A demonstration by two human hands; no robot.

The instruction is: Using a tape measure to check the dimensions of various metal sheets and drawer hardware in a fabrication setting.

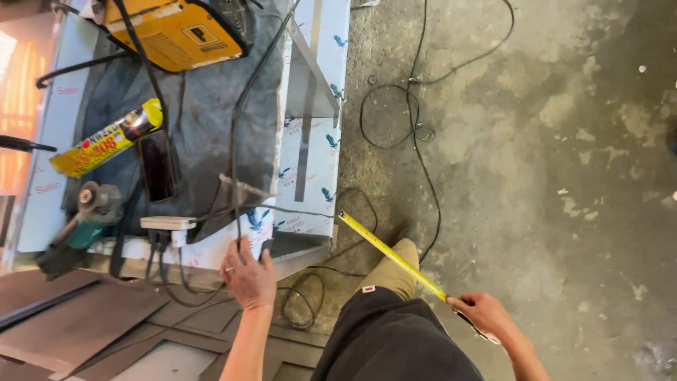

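My right hand (485, 315) grips a tape measure, and its yellow tape (391, 255) runs up and left to the corner of a metal work table (310, 176) wrapped in white protective film. My left hand (248, 277) rests on the table's near edge, fingers curled over it, holding nothing. My knee in a tan trouser leg (395, 271) lies under the tape.
On the table lie a dark cloth (211, 120), a yellow welding machine (180, 32), a yellow sealant tube (106, 141), a phone (157, 166), an angle grinder (77, 226) and a white power strip (167, 223). Black cables (416, 120) trail over the concrete floor. Dark metal panels (84, 324) lie lower left.
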